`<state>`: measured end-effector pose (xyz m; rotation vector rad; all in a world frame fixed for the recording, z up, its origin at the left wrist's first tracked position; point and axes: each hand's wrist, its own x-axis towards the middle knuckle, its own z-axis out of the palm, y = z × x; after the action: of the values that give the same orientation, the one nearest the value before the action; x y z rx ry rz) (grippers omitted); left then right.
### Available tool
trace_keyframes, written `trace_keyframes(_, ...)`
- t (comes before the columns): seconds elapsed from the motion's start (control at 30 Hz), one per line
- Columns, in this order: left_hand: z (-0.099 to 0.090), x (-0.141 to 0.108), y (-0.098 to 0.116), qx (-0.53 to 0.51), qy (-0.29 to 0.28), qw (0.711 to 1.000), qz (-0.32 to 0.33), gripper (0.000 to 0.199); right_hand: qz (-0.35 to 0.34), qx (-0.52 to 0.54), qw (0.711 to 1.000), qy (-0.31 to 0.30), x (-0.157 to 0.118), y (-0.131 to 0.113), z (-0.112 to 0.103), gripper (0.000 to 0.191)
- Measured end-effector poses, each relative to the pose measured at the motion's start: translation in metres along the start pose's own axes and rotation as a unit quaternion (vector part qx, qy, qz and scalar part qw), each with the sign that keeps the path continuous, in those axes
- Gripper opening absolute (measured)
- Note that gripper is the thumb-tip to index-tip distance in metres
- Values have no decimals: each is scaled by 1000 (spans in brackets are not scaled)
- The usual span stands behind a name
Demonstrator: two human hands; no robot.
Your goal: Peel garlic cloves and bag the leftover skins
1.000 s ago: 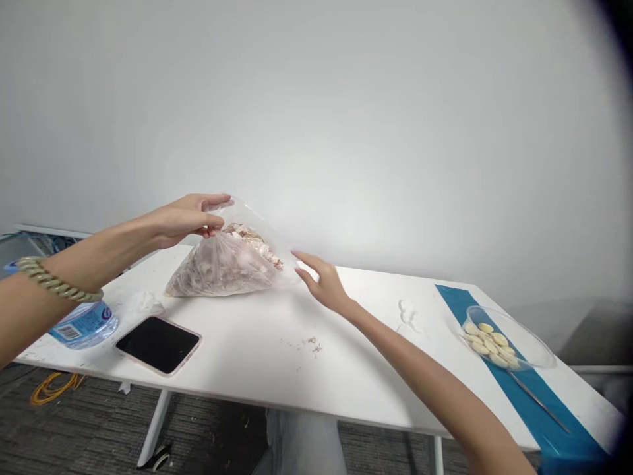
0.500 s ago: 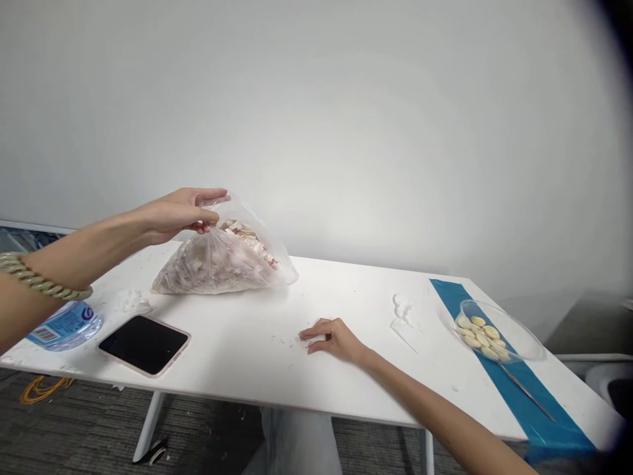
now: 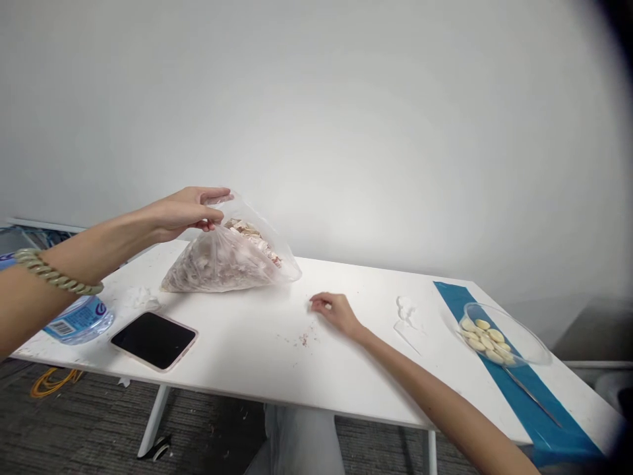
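My left hand (image 3: 198,210) is closed on the upper rim of a clear plastic bag (image 3: 217,264), pulling its mouth wide. Inside lie papery, brownish-white peelings (image 3: 254,239) that look like garlic skins. The bag rests on the white table with its opening turned to the right. My right hand (image 3: 337,313) hovers over or rests on the table right of the bag, its fingers curled together; what they hold, if anything, is hidden. Small reddish crumbs (image 3: 303,340) lie scattered on the tabletop just in front of it.
A clear bowl (image 3: 531,346) of peeled garlic cloves (image 3: 487,342) stands on blue tape (image 3: 531,406) at the right, with a thin metal tool (image 3: 534,396) beside it. White scraps (image 3: 408,313) lie nearer. A phone (image 3: 154,340), crumpled tissue (image 3: 143,298) and water bottle (image 3: 82,322) are at left.
My right hand has moved away from the crumbs, up toward the bag, with its fingers drawn closer together. My left hand still holds the bag. The whole view has shifted slightly.
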<state>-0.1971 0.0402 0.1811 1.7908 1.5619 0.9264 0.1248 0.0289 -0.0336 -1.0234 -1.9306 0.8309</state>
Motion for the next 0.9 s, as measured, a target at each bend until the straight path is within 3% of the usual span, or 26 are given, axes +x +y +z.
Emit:
trace_keyframes(0.17,3,-8,10,14,-12,1000,-4,88,-47,42,994,88,66,-59,-15,20)
trace_keyframes(0.3,4,-4,19,16,1,1000,7,91,-176,102,972,117,120,-123,-7,13)
trace_keyframes(0.37,1,4,22,21,7,1000,12,93,-211,111,968,73,142,-147,-3,12)
trace_keyframes(0.47,-13,21,24,21,9,1000,15,91,-229,-19,971,-63,170,-168,-2,23)
trace_keyframes(0.53,-24,33,26,0,0,1000,13,87,-233,-109,964,-71,184,-174,-5,30)
trace_keyframes(0.63,-37,40,36,-61,8,998,-4,72,-218,-143,965,12,199,-177,-13,33)
trace_keyframes(0.73,-43,31,56,-163,24,986,-29,39,-207,-159,962,78,200,-184,-23,28)
trace_keyframes(0.83,-48,13,77,-208,23,978,-26,10,-230,-160,953,111,187,-196,-36,37)
trace_keyframes(0.9,-51,0,90,-223,24,974,-16,6,-260,-156,947,104,174,-207,-45,43)
